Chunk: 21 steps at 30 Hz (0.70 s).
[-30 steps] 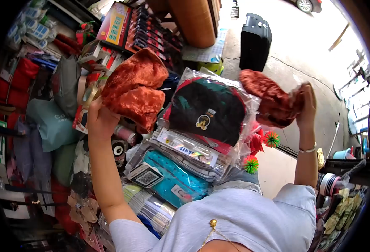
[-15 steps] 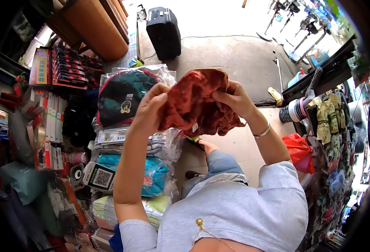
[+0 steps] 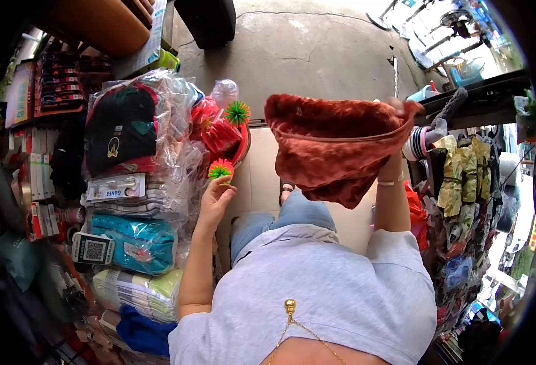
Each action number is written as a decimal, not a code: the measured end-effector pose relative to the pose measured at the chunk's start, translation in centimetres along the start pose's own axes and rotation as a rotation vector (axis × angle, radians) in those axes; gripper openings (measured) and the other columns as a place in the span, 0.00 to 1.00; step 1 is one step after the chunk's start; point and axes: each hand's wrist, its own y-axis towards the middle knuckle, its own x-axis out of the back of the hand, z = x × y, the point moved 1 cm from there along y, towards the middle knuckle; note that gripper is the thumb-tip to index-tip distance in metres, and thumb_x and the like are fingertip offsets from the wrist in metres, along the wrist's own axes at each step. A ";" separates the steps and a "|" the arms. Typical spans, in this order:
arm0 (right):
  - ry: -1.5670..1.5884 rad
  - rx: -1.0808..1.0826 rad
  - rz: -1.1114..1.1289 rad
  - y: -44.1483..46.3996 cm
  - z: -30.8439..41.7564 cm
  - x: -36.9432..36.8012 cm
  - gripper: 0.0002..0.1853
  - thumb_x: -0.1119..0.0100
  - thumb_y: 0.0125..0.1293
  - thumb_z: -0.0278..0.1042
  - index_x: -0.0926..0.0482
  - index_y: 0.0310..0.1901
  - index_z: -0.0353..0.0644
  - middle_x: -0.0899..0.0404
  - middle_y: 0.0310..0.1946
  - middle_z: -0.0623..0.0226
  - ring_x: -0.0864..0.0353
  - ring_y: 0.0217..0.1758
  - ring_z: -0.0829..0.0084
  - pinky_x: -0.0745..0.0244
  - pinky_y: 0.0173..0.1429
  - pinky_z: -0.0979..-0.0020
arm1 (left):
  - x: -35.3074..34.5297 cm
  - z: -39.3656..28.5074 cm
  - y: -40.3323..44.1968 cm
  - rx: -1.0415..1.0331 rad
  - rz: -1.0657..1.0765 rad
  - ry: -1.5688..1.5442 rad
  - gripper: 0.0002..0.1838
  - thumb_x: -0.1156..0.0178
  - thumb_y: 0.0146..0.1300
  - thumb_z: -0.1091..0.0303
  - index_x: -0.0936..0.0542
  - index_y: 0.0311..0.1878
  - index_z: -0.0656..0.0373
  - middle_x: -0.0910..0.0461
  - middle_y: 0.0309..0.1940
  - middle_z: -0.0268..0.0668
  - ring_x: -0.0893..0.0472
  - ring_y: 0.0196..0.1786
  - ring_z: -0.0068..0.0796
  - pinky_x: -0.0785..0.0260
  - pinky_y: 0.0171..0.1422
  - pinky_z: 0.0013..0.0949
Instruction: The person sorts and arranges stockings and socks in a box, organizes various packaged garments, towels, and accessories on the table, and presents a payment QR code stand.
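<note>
A rust-red velvety cloth item [image 3: 341,152] hangs in front of my body, its opening facing up. My right hand [image 3: 397,109] grips its upper right edge, with the fingers partly hidden and blurred. My left hand [image 3: 219,198] is away from the cloth, beside the piled goods at the left. Its fingers are bent and apart, and they hold nothing. Just above its fingertips is a red and green spiky ball [image 3: 221,170]. A second spiky ball [image 3: 237,112] sits higher up, near red wrapped items [image 3: 210,125].
Plastic-wrapped packs are piled at the left, among them a black and red one [image 3: 122,131], a teal one [image 3: 137,243] and striped cloth [image 3: 140,292]. A black suitcase [image 3: 207,21] stands on the pavement. Camouflage items [image 3: 459,176] hang at the right near a red bag [image 3: 415,213].
The cloth was held between both hands; my left hand has let go and moved down and left. My right hand has carried the cloth right. The view has shifted, showing the spiky balls again.
</note>
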 end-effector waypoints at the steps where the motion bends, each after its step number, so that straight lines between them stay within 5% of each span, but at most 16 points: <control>1: -0.253 -0.100 -0.052 0.6 -1.5 1.8 0.14 0.52 0.67 0.41 0.24 0.45 0.42 0.19 0.34 0.54 0.20 0.38 0.60 0.25 0.42 0.59 | -0.1 0.8 -0.4 0.033 -0.079 -0.028 0.18 0.44 0.63 0.73 0.28 0.57 0.58 0.22 0.40 0.31 0.25 0.42 0.18 0.33 0.49 0.22; 3: -0.881 -0.080 -0.192 0.7 -5.6 4.3 0.14 0.53 0.66 0.42 0.23 0.46 0.45 0.18 0.39 0.52 0.19 0.45 0.56 0.26 0.47 0.55 | -0.1 2.9 -2.0 0.083 -0.171 -0.064 0.17 0.44 0.63 0.73 0.28 0.56 0.59 0.22 0.40 0.31 0.25 0.42 0.18 0.33 0.49 0.22; 6: -0.498 -0.377 -0.288 2.8 -8.5 9.2 0.17 0.47 0.68 0.43 0.23 0.47 0.38 0.18 0.34 0.66 0.20 0.37 0.67 0.26 0.40 0.67 | -0.8 4.9 -2.8 0.144 -0.344 -0.048 0.16 0.45 0.65 0.71 0.28 0.56 0.58 0.22 0.42 0.32 0.23 0.42 0.18 0.30 0.47 0.22; 8: 0.337 -0.325 -0.480 2.3 -6.4 9.6 0.18 0.48 0.69 0.47 0.25 0.50 0.42 0.20 0.34 0.72 0.20 0.40 0.74 0.24 0.46 0.75 | -1.2 5.4 -3.9 0.197 -0.417 -0.061 0.16 0.45 0.65 0.71 0.28 0.56 0.57 0.22 0.43 0.32 0.23 0.42 0.18 0.30 0.46 0.21; 10: 0.276 -0.216 -0.630 1.5 -13.0 19.5 0.19 0.47 0.68 0.49 0.25 0.49 0.42 0.20 0.34 0.70 0.19 0.40 0.71 0.21 0.44 0.71 | -1.5 4.9 -3.5 0.221 -0.442 -0.062 0.16 0.45 0.65 0.72 0.28 0.56 0.57 0.22 0.44 0.32 0.23 0.43 0.18 0.31 0.47 0.21; 17: 0.468 -0.391 -0.595 4.1 -10.0 9.7 0.19 0.46 0.67 0.50 0.25 0.48 0.43 0.20 0.33 0.70 0.18 0.38 0.69 0.21 0.39 0.70 | 0.9 0.2 -3.3 -0.001 -0.618 -0.045 0.16 0.46 0.64 0.74 0.28 0.55 0.62 0.24 0.45 0.33 0.25 0.48 0.21 0.34 0.57 0.25; 20: -0.065 -0.810 -0.363 6.4 -13.1 11.2 0.17 0.45 0.66 0.48 0.24 0.40 0.40 0.20 0.30 0.72 0.18 0.34 0.68 0.22 0.36 0.70 | 3.3 -2.3 -4.9 -0.049 -0.681 -0.103 0.16 0.45 0.64 0.74 0.28 0.55 0.61 0.24 0.45 0.33 0.25 0.50 0.20 0.34 0.57 0.25; 21: -0.880 -0.687 0.028 7.7 -14.0 11.5 0.16 0.45 0.66 0.45 0.24 0.38 0.38 0.20 0.29 0.72 0.19 0.32 0.71 0.24 0.34 0.71 | 4.1 -3.4 -5.7 -0.091 -0.696 -0.110 0.17 0.44 0.64 0.71 0.28 0.56 0.61 0.23 0.47 0.36 0.25 0.49 0.24 0.34 0.58 0.27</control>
